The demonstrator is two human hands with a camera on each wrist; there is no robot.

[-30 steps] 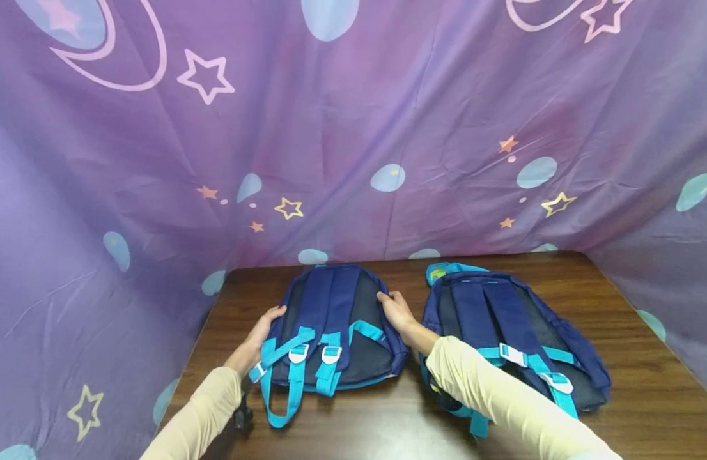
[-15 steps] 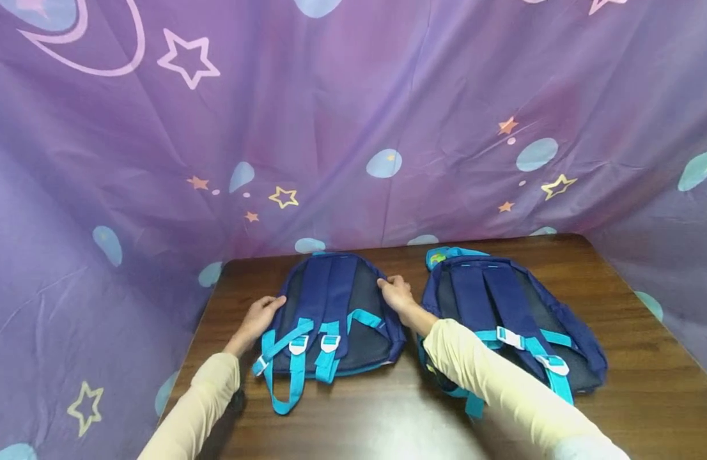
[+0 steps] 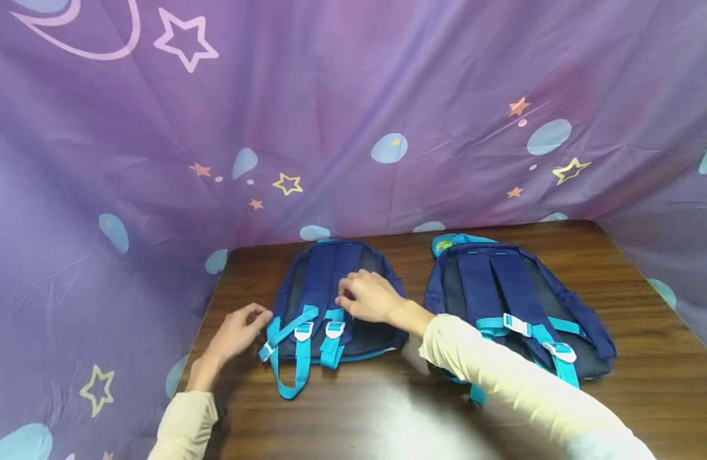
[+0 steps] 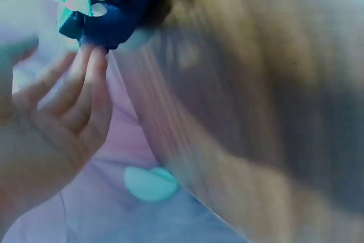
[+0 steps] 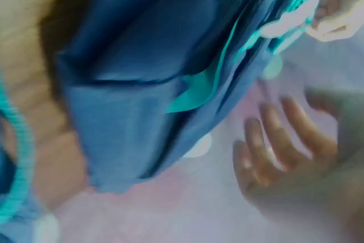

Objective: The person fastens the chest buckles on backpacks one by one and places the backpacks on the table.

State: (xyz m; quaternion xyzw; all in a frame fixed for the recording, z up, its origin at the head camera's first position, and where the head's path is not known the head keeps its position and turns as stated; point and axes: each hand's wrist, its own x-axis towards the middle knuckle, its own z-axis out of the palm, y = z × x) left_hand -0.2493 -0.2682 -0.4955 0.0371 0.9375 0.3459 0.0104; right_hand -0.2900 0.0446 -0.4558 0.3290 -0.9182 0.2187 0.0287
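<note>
A navy backpack (image 3: 318,271) lies on the table with its padded back and shoulder straps up, turquoise webbing and white buckles (image 3: 334,329) toward me. My left hand (image 3: 235,335) is at its left edge, fingers loosely bent around nothing; in the left wrist view its fingertips are right at the blue fabric (image 4: 114,24). Over the middle of the straps hovers my right hand (image 3: 369,296), fingers lightly curved. The right wrist view shows that palm and its spread fingers (image 5: 278,138) apart from the bag's side (image 5: 131,129), holding nothing.
Another navy backpack (image 3: 477,278) lies straps up to the right, under my right sleeve (image 3: 491,370), with a turquoise piece (image 3: 445,243) at its far end. Purple star-patterned cloth (image 3: 342,128) hangs behind and beside the brown wooden table (image 3: 353,409).
Both hands have let go of the left backpack's sides. My right hand has moved left over its straps, and my left hand has drawn back slightly. The head view has tilted down.
</note>
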